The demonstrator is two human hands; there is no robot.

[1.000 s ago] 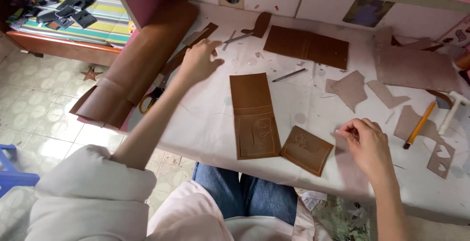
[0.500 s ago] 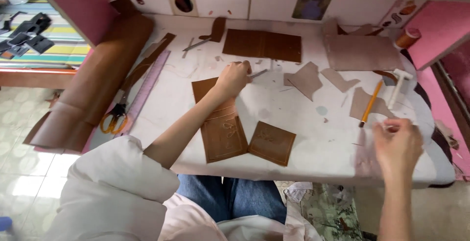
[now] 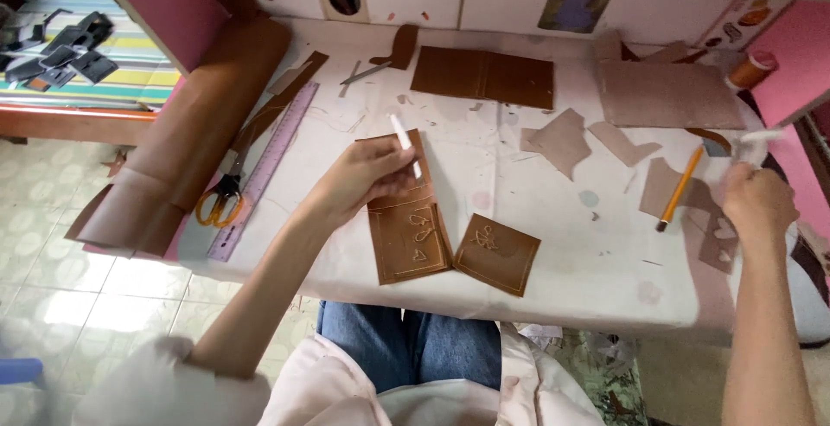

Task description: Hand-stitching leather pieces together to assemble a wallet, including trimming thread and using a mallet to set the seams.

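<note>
The left hand (image 3: 361, 179) pinches a thin white stick (image 3: 405, 144) over the tall brown leather panel (image 3: 406, 218) at table centre, positioned for marking, while the right hand (image 3: 759, 201) clenches a white object (image 3: 761, 135) at the far-right edge.

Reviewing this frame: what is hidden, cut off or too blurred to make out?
- Head view: the white object at the right hand is motion-blurred; its kind is unclear.
- Part of the long brown leather piece lies under the left hand, which holds a white stick.
- The leather roll hangs past the table edge.
</note>
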